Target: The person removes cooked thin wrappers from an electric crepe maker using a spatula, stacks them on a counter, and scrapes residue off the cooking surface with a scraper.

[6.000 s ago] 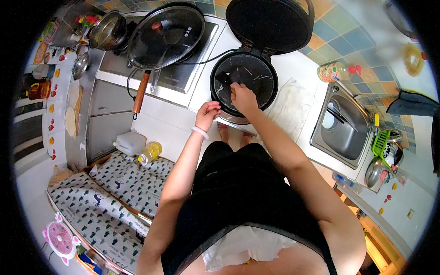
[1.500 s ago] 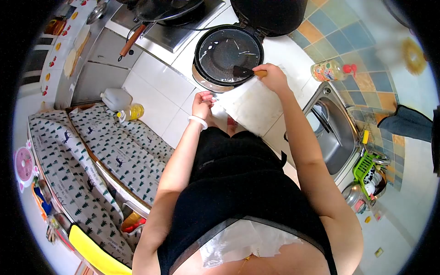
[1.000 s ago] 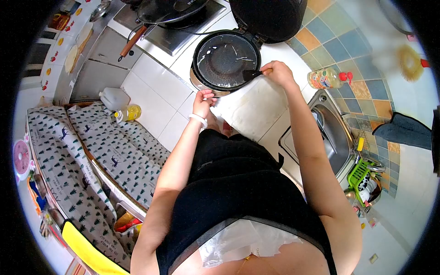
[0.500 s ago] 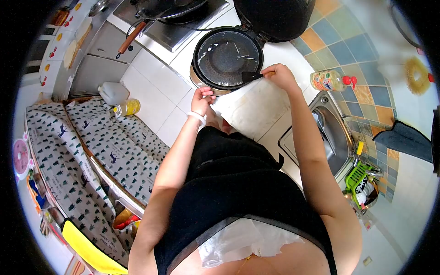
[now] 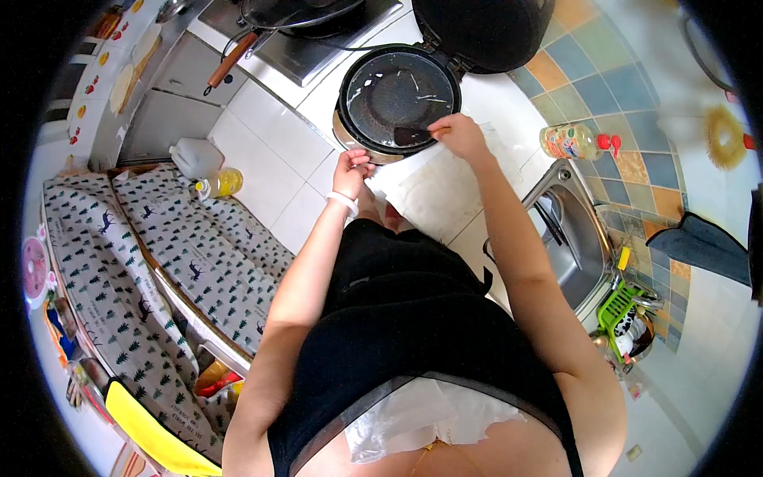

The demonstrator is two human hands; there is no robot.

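An electric griddle point(image 5: 389, 87) with a dark, round plate stands on the counter, its black lid point(image 5: 485, 28) tilted open behind it. Pale streaks and flakes mark the plate. My right hand point(image 5: 462, 137) grips a small black spatula point(image 5: 411, 136), whose flat blade lies over the plate's near right side. At the griddle's front left edge is my left hand point(image 5: 350, 168), its fingers closed at the metal-coloured rim; what they pinch, if anything, is too small to make out. Below the griddle, a whitish sheet point(image 5: 429, 191) lies on the counter's front part.
Behind and left, a wok with a wooden handle point(image 5: 232, 62) sits on the cooktop point(image 5: 302, 60). To the right are a pump bottle point(image 5: 574, 143) and a steel sink point(image 5: 584, 258). A jug point(image 5: 196, 157) and a yellow oil bottle point(image 5: 220, 184) stand on the left.
My right hand has moved left with the spatula, bringing the blade from the griddle's right rim further in over the plate. My left hand stays at the front edge.
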